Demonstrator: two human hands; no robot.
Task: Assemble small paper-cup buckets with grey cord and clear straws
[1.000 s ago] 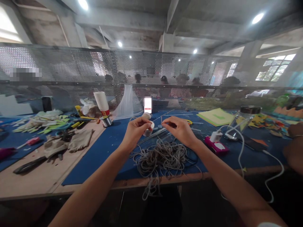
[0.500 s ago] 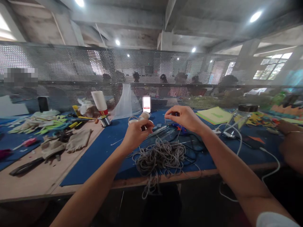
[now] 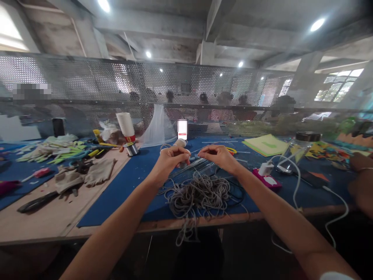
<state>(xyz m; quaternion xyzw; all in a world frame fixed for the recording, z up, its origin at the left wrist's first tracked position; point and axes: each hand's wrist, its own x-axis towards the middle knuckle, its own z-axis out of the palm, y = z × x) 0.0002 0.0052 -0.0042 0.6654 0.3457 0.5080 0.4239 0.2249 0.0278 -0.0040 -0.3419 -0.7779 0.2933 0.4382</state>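
Left hand (image 3: pixel 171 158) and right hand (image 3: pixel 220 155) are both closed, fingertips nearly meeting, pinching one thin wire (image 3: pixel 194 156). Just below them one tangled heap of grey cord (image 3: pixel 199 194) lies on the blue mat (image 3: pixel 125 186), spilling over the wooden bench (image 3: pixel 43 221). Beyond: one cup stack (image 3: pixel 124 124), one jar (image 3: pixel 300 147), a mesh screen (image 3: pixel 87 85).

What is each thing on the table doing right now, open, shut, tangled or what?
left hand: pinched shut on thin wire
right hand: pinched shut on it too
grey cord: loose tangled pile, some hanging over table edge
glass jar: black lid on
paper cups: stacked, leaning
white charger: lying flat, cable attached
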